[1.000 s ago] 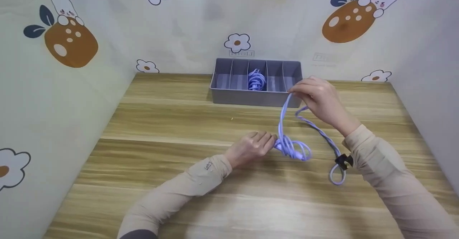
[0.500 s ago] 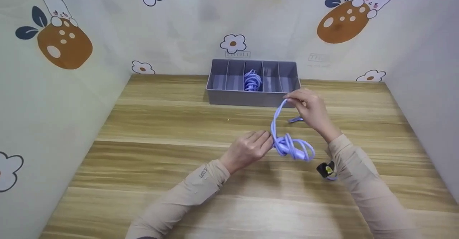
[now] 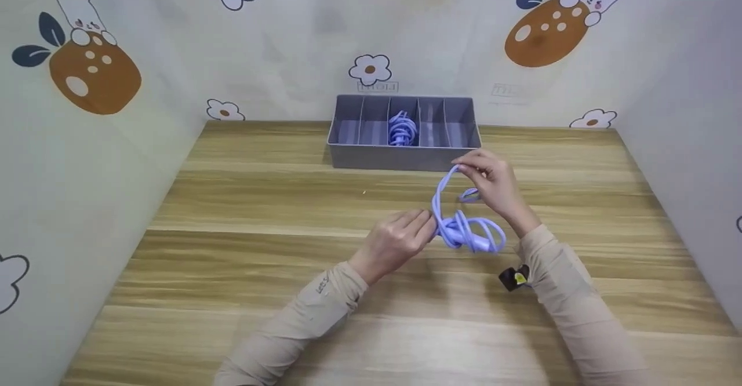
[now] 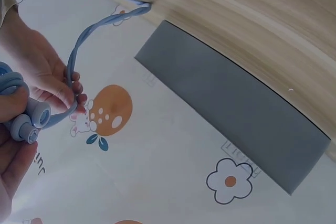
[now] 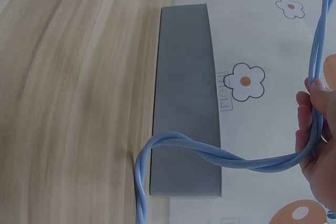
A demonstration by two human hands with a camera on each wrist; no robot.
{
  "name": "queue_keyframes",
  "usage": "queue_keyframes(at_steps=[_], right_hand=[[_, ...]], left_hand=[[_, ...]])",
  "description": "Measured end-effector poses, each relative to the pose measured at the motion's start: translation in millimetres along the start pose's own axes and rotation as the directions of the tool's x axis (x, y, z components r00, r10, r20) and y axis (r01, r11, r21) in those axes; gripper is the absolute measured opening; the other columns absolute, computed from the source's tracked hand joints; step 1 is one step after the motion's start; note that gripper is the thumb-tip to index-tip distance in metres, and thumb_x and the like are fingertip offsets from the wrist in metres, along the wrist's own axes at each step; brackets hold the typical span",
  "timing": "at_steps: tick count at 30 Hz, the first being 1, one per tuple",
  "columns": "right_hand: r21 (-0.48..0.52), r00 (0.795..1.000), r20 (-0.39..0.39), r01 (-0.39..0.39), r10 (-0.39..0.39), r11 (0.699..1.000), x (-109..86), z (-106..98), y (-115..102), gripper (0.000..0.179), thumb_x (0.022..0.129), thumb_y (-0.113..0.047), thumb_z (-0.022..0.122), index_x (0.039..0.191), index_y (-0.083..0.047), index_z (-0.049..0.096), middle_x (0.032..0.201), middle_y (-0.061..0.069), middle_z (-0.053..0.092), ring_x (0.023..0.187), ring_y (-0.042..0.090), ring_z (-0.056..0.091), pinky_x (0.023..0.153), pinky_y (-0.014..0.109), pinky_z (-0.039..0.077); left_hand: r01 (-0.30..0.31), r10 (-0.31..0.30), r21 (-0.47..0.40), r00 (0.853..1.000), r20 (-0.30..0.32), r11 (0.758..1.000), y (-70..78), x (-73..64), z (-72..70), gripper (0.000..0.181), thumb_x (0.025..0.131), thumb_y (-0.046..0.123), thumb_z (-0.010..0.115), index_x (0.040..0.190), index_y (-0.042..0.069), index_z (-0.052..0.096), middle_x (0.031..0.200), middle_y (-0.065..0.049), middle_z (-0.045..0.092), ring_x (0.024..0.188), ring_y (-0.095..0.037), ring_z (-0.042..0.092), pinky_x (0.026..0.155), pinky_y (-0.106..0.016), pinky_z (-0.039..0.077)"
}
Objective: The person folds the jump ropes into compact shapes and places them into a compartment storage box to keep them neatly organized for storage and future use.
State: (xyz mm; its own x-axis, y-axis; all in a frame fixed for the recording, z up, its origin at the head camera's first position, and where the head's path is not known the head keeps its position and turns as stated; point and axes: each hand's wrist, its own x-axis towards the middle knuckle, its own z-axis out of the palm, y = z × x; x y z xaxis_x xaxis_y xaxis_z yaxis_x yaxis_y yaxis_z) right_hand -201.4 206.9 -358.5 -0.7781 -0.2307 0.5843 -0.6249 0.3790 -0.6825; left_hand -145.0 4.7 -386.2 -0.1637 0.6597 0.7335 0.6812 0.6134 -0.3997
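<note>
A light-blue skipping rope (image 3: 440,192) is held between both hands over the table. My left hand (image 3: 397,238) grips its handle end, where loops of cord are wound round the handles (image 3: 472,241); two handle ends (image 4: 41,113) stick out together between thumb and fingers in the left wrist view. Higher up and to the right, my right hand (image 3: 493,180) pinches the doubled, twisted cord between thumb and fingers. From that pinch the cord (image 5: 236,162) trails off, mostly behind the right hand and forearm in the head view.
A grey five-slot organizer box (image 3: 388,157) stands at the back of the wooden table (image 3: 278,189). A wound light-blue rope (image 3: 403,130) lies in its middle slot. Patterned sheets (image 3: 278,44) wall the sides and back. A black piece (image 3: 511,280) shows at the right sleeve.
My right hand has come down and left, closer to the left hand, so the raised cord is shorter. The trailing loop has swung behind the right forearm.
</note>
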Motion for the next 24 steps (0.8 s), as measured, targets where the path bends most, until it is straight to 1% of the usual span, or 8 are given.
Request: queue_keyframes(at_steps=[4,8,13,16,18,20,22,24], right_hand=[[0.021,1.0,-0.007,-0.02,0.02,1.0,-2.9,3,1,0.011,0.082,0.008,0.057,0.088,0.011,0.066,0.082,0.021,0.063,0.067,0.007,0.05,0.055,0.011,0.038],[0.03,0.999,-0.016,-0.036,0.036,0.999,-5.5,3,3,0.011,0.082,0.008,0.057,0.089,0.012,0.066,0.082,0.021,0.063,0.066,0.004,0.048,0.053,0.01,0.036],[0.073,0.998,-0.017,-0.053,0.054,0.996,-7.5,6,21,0.012,0.082,0.008,0.057,0.091,0.011,0.066,0.083,0.021,0.063,0.064,0.002,0.046,0.05,0.009,0.033],[0.099,0.998,-0.021,-0.064,0.066,0.993,-8.3,8,31,0.015,0.082,0.007,0.058,0.094,0.009,0.067,0.084,0.02,0.064,0.065,0.0,0.048,0.051,0.008,0.036],[0.115,0.997,-0.041,-0.063,0.069,0.991,-9.0,10,33,0.016,0.082,0.006,0.059,0.095,0.008,0.067,0.084,0.017,0.065,0.064,0.0,0.049,0.051,0.009,0.037],[0.16,0.995,-0.061,-0.065,0.076,0.985,-10.3,12,35,0.016,0.082,0.004,0.06,0.096,0.008,0.066,0.085,0.012,0.067,0.064,0.0,0.051,0.053,0.01,0.04],[0.183,0.996,-0.071,-0.047,0.061,0.982,-11.9,14,37,0.016,0.083,0.001,0.061,0.096,0.008,0.066,0.085,0.003,0.068,0.062,-0.001,0.051,0.052,0.01,0.041],[0.207,0.997,-0.07,-0.015,0.03,0.978,-13.6,17,39,0.016,0.084,-0.003,0.062,0.095,0.007,0.066,0.085,-0.004,0.068,0.062,-0.001,0.052,0.052,0.011,0.041]], left_hand=[[0.012,-0.012,-0.008,1.0,-0.007,1.0,-0.8,3.2,-3.1,0.019,0.092,0.017,0.05,0.086,0.007,0.065,0.086,-0.003,0.069,0.075,-0.012,0.064,0.064,-0.02,0.053],[0.025,-0.025,0.013,1.0,-0.015,1.0,-1.5,6.1,-6.0,0.02,0.092,0.018,0.049,0.087,0.007,0.065,0.086,-0.004,0.069,0.076,-0.013,0.065,0.063,-0.02,0.053],[0.053,-0.052,0.023,0.998,-0.023,0.998,-3.0,5.4,-9.3,0.019,0.09,0.018,0.053,0.088,0.005,0.065,0.085,-0.006,0.07,0.076,-0.015,0.066,0.065,-0.022,0.054],[0.06,-0.059,0.021,0.998,-0.024,0.998,-4.2,4.7,-9.9,0.016,0.089,0.017,0.055,0.088,0.004,0.065,0.085,-0.007,0.07,0.077,-0.015,0.067,0.066,-0.022,0.054],[0.074,-0.074,0.013,0.997,-0.026,0.997,-4.6,5.0,-10.0,0.015,0.087,0.016,0.058,0.089,0.004,0.065,0.086,-0.008,0.07,0.077,-0.016,0.067,0.067,-0.022,0.054],[0.094,-0.094,-0.001,0.995,-0.03,0.996,-4.4,5.6,-9.7,0.013,0.084,0.014,0.06,0.089,0.003,0.065,0.086,-0.008,0.07,0.077,-0.016,0.067,0.066,-0.023,0.054],[0.114,-0.115,-0.024,0.993,-0.037,0.993,-3.5,7.1,-9.8,0.011,0.082,0.011,0.063,0.088,0.003,0.065,0.085,-0.008,0.07,0.076,-0.016,0.067,0.065,-0.022,0.054],[0.128,-0.13,-0.048,0.99,-0.045,0.991,-2.1,8.1,-10.1,0.01,0.08,0.009,0.065,0.087,0.003,0.065,0.084,-0.008,0.07,0.075,-0.016,0.067,0.065,-0.022,0.054]])
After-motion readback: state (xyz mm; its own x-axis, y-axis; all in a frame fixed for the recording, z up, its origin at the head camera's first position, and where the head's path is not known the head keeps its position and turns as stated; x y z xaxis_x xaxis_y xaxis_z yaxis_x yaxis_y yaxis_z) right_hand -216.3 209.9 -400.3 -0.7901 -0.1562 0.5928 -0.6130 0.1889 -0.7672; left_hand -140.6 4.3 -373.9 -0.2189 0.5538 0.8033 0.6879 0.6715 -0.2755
